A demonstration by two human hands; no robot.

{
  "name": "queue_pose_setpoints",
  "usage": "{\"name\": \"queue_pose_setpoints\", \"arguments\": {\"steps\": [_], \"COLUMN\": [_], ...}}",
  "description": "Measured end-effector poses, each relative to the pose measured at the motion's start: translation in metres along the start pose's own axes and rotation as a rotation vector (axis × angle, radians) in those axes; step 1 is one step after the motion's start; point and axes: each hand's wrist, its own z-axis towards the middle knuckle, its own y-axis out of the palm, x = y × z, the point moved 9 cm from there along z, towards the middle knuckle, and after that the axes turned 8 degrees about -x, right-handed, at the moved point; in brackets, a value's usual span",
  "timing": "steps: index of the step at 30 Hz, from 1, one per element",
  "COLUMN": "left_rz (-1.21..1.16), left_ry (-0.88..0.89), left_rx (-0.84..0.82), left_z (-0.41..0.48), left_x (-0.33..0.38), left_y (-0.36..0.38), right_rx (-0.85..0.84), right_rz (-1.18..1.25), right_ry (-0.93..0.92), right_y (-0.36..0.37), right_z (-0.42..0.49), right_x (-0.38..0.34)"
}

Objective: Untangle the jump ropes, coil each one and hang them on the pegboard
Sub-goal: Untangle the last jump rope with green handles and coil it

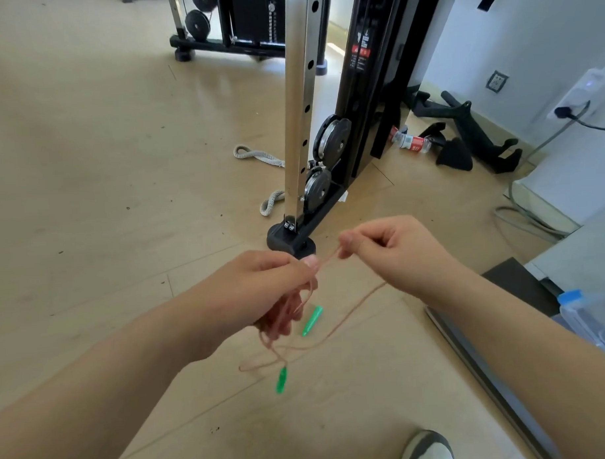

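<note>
Now L hand (262,289) grips pink rope (348,315) coils, R hand (394,250) pinches a strand; beige gym floor (104,202) below, cable machine (297,109) beyond.

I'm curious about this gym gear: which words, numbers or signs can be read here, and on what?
No text here can be read.
Red and white warning sticker on the black column: too blurred to read.
Label on the bottle: too small to read.
Number marks on the weight stack: too small to read.
</note>
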Motion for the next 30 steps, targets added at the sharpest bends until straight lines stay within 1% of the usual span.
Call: {"name": "queue_pose_setpoints", "arguments": {"steps": [2, 4, 6, 7, 8, 10, 12, 15, 18, 19, 21, 22, 23, 24, 25, 27, 28, 30], "left_rz": [0.039, 0.091, 0.165, 0.190, 0.185, 0.098, -0.005, -0.105, -0.325, -0.387, -0.450, -0.425, -0.345, -0.202, -0.020, 0.330, 0.470, 0.630], "left_ry": [-0.030, -0.057, -0.042, -0.013, 0.027, 0.098, 0.132, 0.166, 0.201, 0.227, 0.260, 0.248, 0.208, 0.144, 0.060, -0.100, -0.143, -0.106], "left_rx": [-0.009, 0.064, 0.157, 0.191, 0.212, 0.218, 0.172, 0.105, 0.061, 0.050, 0.048, 0.070, 0.115, 0.169, 0.211, 0.195, 0.167, 0.157], "left_z": [-0.002, -0.003, -0.004, -0.005, -0.007, -0.009, -0.010, -0.011, -0.012, -0.012, -0.013, -0.013, -0.011, -0.009, -0.008, -0.002, 0.001, 0.006], "left_x": [-0.003, -0.007, -0.007, -0.003, 0.001, 0.009, 0.013, 0.020, 0.023, 0.026, 0.030, 0.029, 0.024, 0.017, 0.008, -0.012, -0.018, -0.020], "left_y": [-0.001, -0.009, -0.019, -0.022, -0.024, -0.025, -0.020, -0.011, -0.008, -0.007, -0.009, -0.013, -0.018, -0.025, -0.029, -0.030, -0.027, -0.018], "right_rx": [0.173, 0.345, 0.448, 0.432, 0.369, 0.166, 0.026, -0.055, -0.078, -0.110, -0.246, -0.290, -0.299, -0.264, -0.208, -0.125, -0.124, -0.183], "right_rz": [-0.006, -0.036, -0.074, -0.124, -0.184, -0.243, -0.226, -0.265, -0.155, -0.125, -0.153, -0.224, -0.317, -0.382, -0.379, -0.227, -0.132, 0.036], "right_ry": [0.113, 0.244, 0.372, 0.436, 0.498, 0.591, 0.613, 0.547, 0.437, 0.407, 0.372, 0.357, 0.345, 0.335, 0.325, 0.266, 0.220, 0.122], "right_y": [-0.021, -0.049, -0.070, -0.074, -0.071, -0.050, -0.030, -0.018, -0.009, -0.005, 0.008, 0.011, 0.011, 0.007, 0.002, -0.004, -0.002, 0.010], "right_z": [0.002, -0.001, -0.008, -0.011, -0.011, -0.007, -0.003, 0.004, 0.008, 0.009, 0.008, 0.008, 0.009, 0.010, 0.010, 0.009, 0.007, 0.003], "right_x": [0.027, 0.062, 0.095, 0.110, 0.123, 0.139, 0.141, 0.128, 0.109, 0.102, 0.094, 0.091, 0.090, 0.087, 0.083, 0.069, 0.057, 0.032]}}
